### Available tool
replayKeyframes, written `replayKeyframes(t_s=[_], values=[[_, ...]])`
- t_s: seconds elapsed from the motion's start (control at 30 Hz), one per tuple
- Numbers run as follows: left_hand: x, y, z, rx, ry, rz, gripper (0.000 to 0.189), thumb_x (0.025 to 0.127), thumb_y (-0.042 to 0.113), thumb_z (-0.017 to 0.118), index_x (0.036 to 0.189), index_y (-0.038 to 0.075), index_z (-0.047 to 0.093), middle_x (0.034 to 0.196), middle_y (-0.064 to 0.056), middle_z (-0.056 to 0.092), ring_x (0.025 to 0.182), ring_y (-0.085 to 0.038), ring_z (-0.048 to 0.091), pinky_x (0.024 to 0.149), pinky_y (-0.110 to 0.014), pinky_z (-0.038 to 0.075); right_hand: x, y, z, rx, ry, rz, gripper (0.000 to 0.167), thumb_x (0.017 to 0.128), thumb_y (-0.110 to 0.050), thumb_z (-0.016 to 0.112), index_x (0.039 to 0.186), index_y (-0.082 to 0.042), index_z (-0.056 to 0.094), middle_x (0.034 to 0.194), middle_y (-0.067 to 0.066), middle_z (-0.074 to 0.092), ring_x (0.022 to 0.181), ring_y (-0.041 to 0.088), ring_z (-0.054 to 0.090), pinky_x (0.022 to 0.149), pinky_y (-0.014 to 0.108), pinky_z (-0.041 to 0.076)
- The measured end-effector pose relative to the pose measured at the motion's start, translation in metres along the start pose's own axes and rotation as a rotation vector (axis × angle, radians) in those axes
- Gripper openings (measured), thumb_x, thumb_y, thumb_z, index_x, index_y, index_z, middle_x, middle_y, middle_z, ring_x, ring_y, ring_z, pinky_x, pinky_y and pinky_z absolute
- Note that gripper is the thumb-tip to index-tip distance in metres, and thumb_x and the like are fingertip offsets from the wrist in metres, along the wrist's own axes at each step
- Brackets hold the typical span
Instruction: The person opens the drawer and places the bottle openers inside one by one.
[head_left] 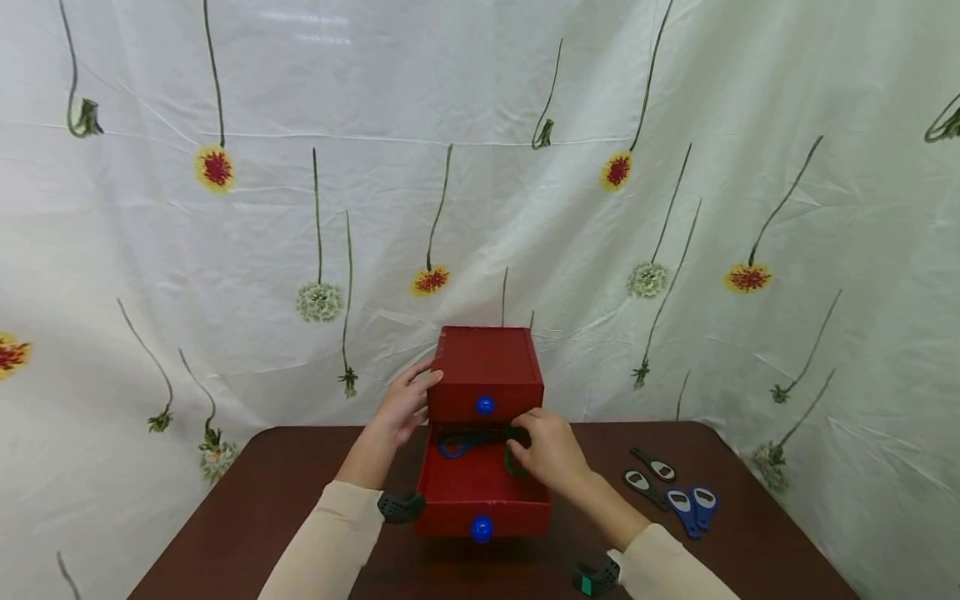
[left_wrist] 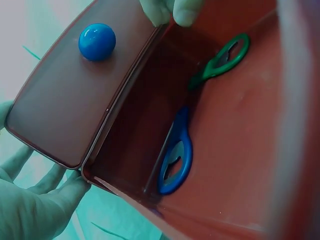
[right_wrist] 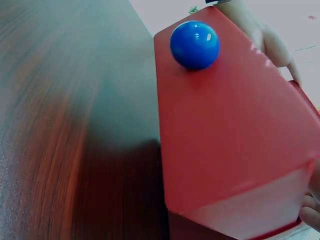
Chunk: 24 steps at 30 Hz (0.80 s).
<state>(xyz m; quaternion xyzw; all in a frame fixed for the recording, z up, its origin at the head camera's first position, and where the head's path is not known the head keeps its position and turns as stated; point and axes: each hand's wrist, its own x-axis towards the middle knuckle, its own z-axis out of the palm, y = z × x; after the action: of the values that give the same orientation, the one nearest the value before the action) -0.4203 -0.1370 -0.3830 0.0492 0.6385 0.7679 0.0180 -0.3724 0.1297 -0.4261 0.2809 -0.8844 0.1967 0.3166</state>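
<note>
A red two-drawer box [head_left: 487, 354] stands on the table with its lower drawer [head_left: 480, 493] pulled out. My left hand [head_left: 401, 404] rests along the box's left side; the left wrist view shows its fingers spread there. My right hand [head_left: 551, 450] reaches over the right of the drawer, fingers loosely bent. Inside lie a blue bottle opener [left_wrist: 176, 155] and a green bottle opener [left_wrist: 225, 57], both toward the back. In the left wrist view the right fingertips [left_wrist: 185, 14] are apart from the green opener and hold nothing.
Several more bottle openers, blue [head_left: 681, 510] and dark [head_left: 654, 465], lie on the brown table [head_left: 300, 500] to the right of the box. Blue round knobs [right_wrist: 195, 45] stick out from the drawer fronts. A flower-patterned cloth [head_left: 390, 125] hangs behind.
</note>
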Motion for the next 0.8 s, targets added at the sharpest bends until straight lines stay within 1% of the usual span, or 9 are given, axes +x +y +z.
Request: replayKeyframes(t_s=[0.1, 0.23, 0.33, 0.43, 0.53, 0.63, 0.8], values=[[0.001, -0.001, 0.001, -0.005, -0.001, 0.007, 0.059, 0.106, 0.028, 0.062, 0.159, 0.014, 0.040, 0.150, -0.021, 0.049, 0.131, -0.037, 0.053, 0.102, -0.049, 0.043, -0.002, 0.003, -0.006, 0.034, -0.010, 0.034, 0.025, 0.084, -0.015, 0.088, 0.104, -0.003, 0.078, 0.100, 0.008, 0.073, 0.091, 0.024, 0.070, 0.079, 0.041, 0.058], [0.001, -0.001, 0.001, -0.006, -0.001, 0.006, 0.059, 0.106, 0.027, 0.062, 0.160, 0.014, 0.040, 0.150, -0.021, 0.049, 0.131, -0.038, 0.053, 0.102, -0.049, 0.043, -0.004, 0.005, -0.016, 0.080, -0.018, 0.079, 0.024, 0.085, -0.014, 0.087, 0.106, -0.005, 0.078, 0.097, 0.005, 0.072, 0.082, 0.021, 0.067, 0.072, 0.038, 0.056], [0.000, -0.001, 0.001, -0.005, 0.000, 0.001, 0.060, 0.106, 0.027, 0.062, 0.160, 0.014, 0.039, 0.151, -0.021, 0.048, 0.133, -0.038, 0.052, 0.103, -0.050, 0.042, -0.007, 0.007, -0.022, 0.091, -0.017, 0.097, 0.024, 0.085, -0.013, 0.087, 0.105, -0.006, 0.078, 0.095, 0.005, 0.073, 0.080, 0.020, 0.065, 0.071, 0.040, 0.055], [-0.001, -0.001, 0.001, -0.003, -0.001, 0.000, 0.061, 0.106, 0.028, 0.063, 0.160, 0.014, 0.039, 0.152, -0.021, 0.047, 0.134, -0.039, 0.051, 0.105, -0.051, 0.041, -0.011, 0.010, -0.026, 0.081, -0.017, 0.118, 0.024, 0.084, -0.014, 0.087, 0.105, -0.005, 0.078, 0.101, 0.007, 0.074, 0.092, 0.025, 0.068, 0.080, 0.045, 0.056], [-0.001, 0.000, 0.001, -0.002, -0.004, 0.003, 0.061, 0.106, 0.028, 0.063, 0.160, 0.014, 0.038, 0.152, -0.021, 0.047, 0.135, -0.040, 0.050, 0.106, -0.053, 0.040, -0.015, 0.015, -0.029, 0.078, -0.015, 0.132, 0.026, 0.084, -0.014, 0.087, 0.106, -0.005, 0.078, 0.104, 0.007, 0.074, 0.099, 0.028, 0.069, 0.087, 0.050, 0.054], [-0.002, 0.000, 0.001, 0.002, -0.005, -0.001, 0.061, 0.106, 0.028, 0.063, 0.160, 0.014, 0.038, 0.153, -0.020, 0.046, 0.136, -0.039, 0.049, 0.106, -0.053, 0.040, -0.020, 0.021, -0.029, 0.078, -0.005, 0.136, 0.027, 0.083, -0.013, 0.088, 0.107, -0.005, 0.077, 0.105, 0.007, 0.074, 0.101, 0.029, 0.069, 0.087, 0.051, 0.054], [-0.001, 0.001, 0.002, 0.016, 0.001, -0.006, 0.061, 0.106, 0.027, 0.063, 0.160, 0.015, 0.039, 0.153, -0.020, 0.046, 0.134, -0.038, 0.051, 0.103, -0.050, 0.043, -0.027, 0.032, -0.031, 0.083, -0.001, 0.148, 0.027, 0.082, -0.012, 0.088, 0.107, -0.007, 0.078, 0.107, 0.007, 0.074, 0.103, 0.029, 0.069, 0.086, 0.050, 0.055]])
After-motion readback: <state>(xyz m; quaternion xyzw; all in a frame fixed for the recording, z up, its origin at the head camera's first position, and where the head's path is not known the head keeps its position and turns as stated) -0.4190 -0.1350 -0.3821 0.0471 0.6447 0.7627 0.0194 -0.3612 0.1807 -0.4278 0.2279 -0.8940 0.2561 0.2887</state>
